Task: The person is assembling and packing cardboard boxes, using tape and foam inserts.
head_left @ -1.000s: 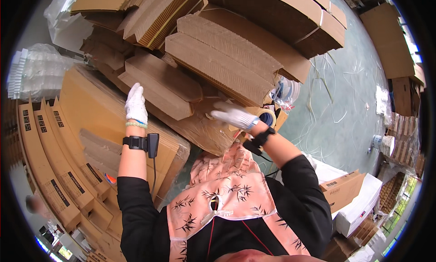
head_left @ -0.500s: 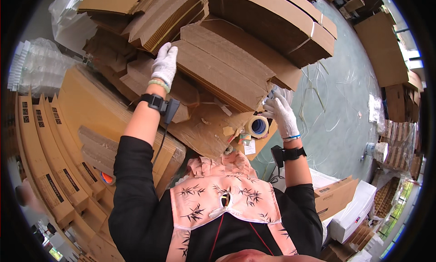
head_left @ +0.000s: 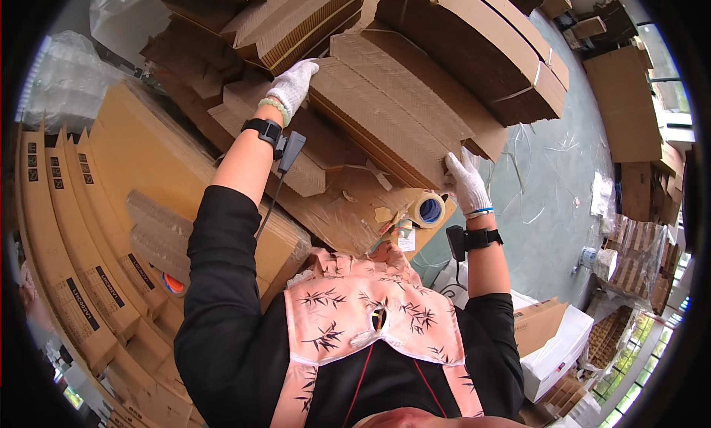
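Observation:
A stack of folded brown cardboard sheets (head_left: 392, 105) lies slantwise between my hands, its layered edges facing me. My left hand (head_left: 294, 85), in a white knit glove, is pressed to the stack's left end with its fingers together. At the opposite end, my right hand (head_left: 466, 182) in a matching glove grips the corner, thumb on top and the other fingers partly hidden. Just below the stack, a roll of tape (head_left: 429, 210) rests near my right hand on a cardboard-covered surface (head_left: 355, 213).
Strapped cardboard bundles (head_left: 474, 46) crowd the far side. Long cartons (head_left: 81, 280) stand in rows at the left, beside a large wrapped board (head_left: 141, 154). Loose straps (head_left: 529, 161) litter the green floor at the right. A white box (head_left: 557, 354) sits at the lower right.
My right hand's spread fingers have closed onto the stack's right end. My left fingers now press against the left end. The whole view has shifted slightly.

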The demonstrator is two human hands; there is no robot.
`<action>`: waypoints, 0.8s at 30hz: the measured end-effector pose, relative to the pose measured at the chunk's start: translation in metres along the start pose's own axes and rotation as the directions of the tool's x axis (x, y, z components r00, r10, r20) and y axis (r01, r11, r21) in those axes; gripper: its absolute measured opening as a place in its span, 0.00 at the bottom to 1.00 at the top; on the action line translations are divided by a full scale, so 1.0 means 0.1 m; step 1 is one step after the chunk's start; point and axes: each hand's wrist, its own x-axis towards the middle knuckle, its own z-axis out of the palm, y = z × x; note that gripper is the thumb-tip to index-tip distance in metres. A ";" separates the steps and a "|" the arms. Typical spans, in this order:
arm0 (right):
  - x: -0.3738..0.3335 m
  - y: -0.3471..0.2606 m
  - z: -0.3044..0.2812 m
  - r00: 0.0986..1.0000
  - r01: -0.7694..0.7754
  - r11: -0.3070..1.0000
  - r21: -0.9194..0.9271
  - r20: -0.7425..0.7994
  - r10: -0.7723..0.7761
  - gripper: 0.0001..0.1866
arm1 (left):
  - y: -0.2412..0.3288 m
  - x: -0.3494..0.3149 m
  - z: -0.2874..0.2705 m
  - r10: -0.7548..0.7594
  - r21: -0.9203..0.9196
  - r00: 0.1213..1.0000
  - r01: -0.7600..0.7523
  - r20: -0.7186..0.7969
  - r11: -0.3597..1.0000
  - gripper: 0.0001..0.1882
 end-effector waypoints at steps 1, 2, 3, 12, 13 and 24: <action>0.01 0.04 -0.01 1.000 0.025 0.998 0.058 0.009 -0.026 0.26 | 0.03 0.02 0.01 0.008 0.057 1.000 -0.010 0.024 0.998 0.25; 0.01 0.08 -0.03 0.999 0.050 0.992 0.116 0.016 -0.052 0.26 | 0.05 0.05 0.01 0.016 0.113 0.999 -0.022 0.049 0.993 0.23; 0.04 0.13 -0.04 0.998 0.053 0.992 0.113 0.016 -0.055 0.26 | -0.04 0.13 -0.03 0.019 0.110 0.999 -0.024 0.047 0.994 0.23; 0.08 0.16 -0.04 1.000 0.011 0.962 0.272 0.024 -0.018 0.20 | -0.19 0.43 -0.02 0.369 0.358 0.902 -0.428 0.224 0.830 0.23; 0.08 0.16 -0.05 1.000 0.015 0.970 0.242 0.014 -0.018 0.18 | -0.09 0.38 0.01 0.256 0.242 0.952 -0.292 0.171 0.925 0.24; 0.29 0.97 -0.19 0.964 0.165 0.964 0.209 0.174 -0.203 0.22 | -0.11 0.35 0.06 0.222 0.253 0.964 -0.253 0.145 0.934 0.23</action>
